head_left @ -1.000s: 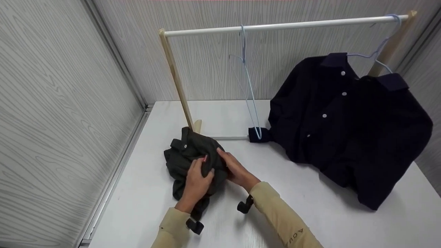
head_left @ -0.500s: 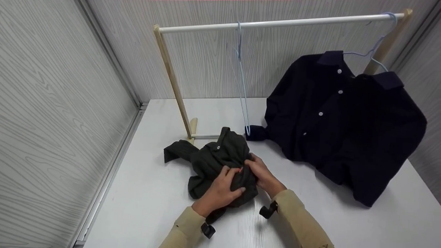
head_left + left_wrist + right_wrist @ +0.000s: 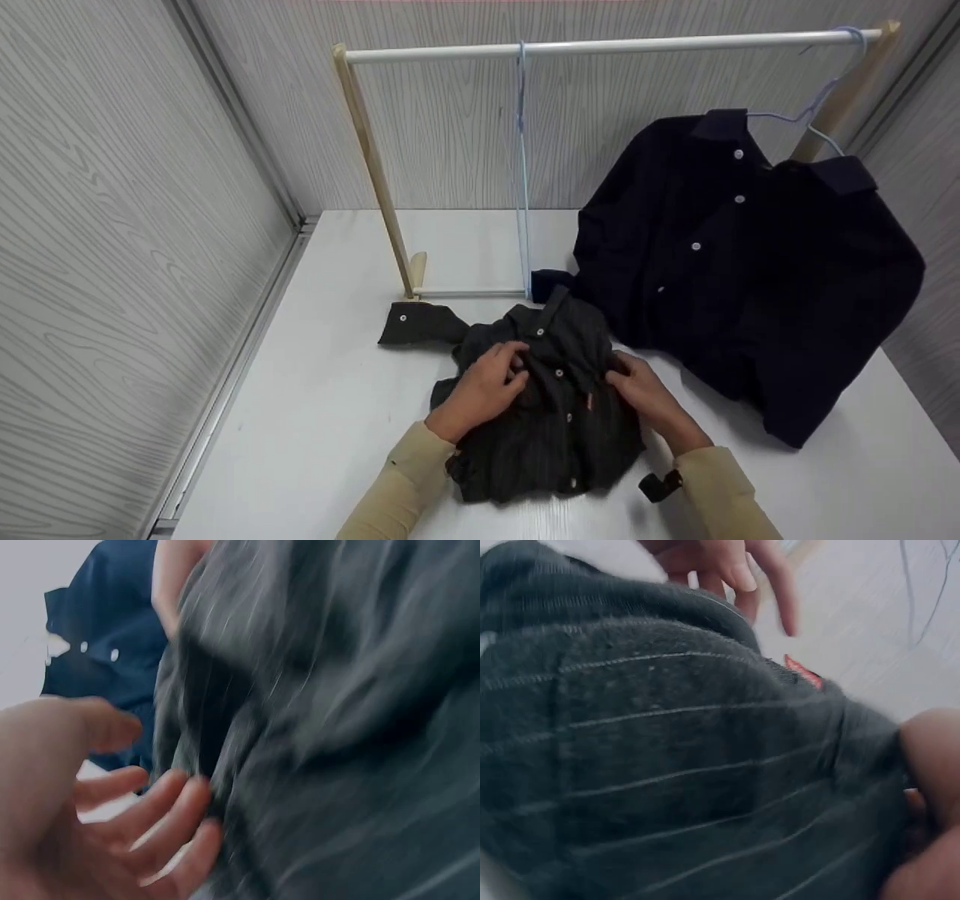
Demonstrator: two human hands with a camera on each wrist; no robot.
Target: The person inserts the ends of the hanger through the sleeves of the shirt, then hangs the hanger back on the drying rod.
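Observation:
A dark grey-green pinstriped shirt [image 3: 525, 450] lies bunched on the table, its white-buttoned front facing up. One cuff with a button stretches out to the left. My left hand [image 3: 484, 386] is over the shirt's left side; in the left wrist view its thumb stands apart from the loosely bent fingers [image 3: 184, 802], whose tips meet the cloth. At the opposite side my right hand [image 3: 645, 390] pinches the shirt's edge between thumb and fingers. A small red tag [image 3: 804, 671] shows on the cloth in the right wrist view.
A rack with a white rail [image 3: 435, 52] and wooden posts [image 3: 371, 165] stands behind. From the rail hangs a bare light-blue hanger [image 3: 523, 172]. A navy shirt [image 3: 750, 285] hangs on another hanger at the right, its sleeve reaching close to the grey-green shirt.
Both hands have moved right with the grey-green shirt, which has spread from a bundle to show its button front. The left hand has let go of the cloth.

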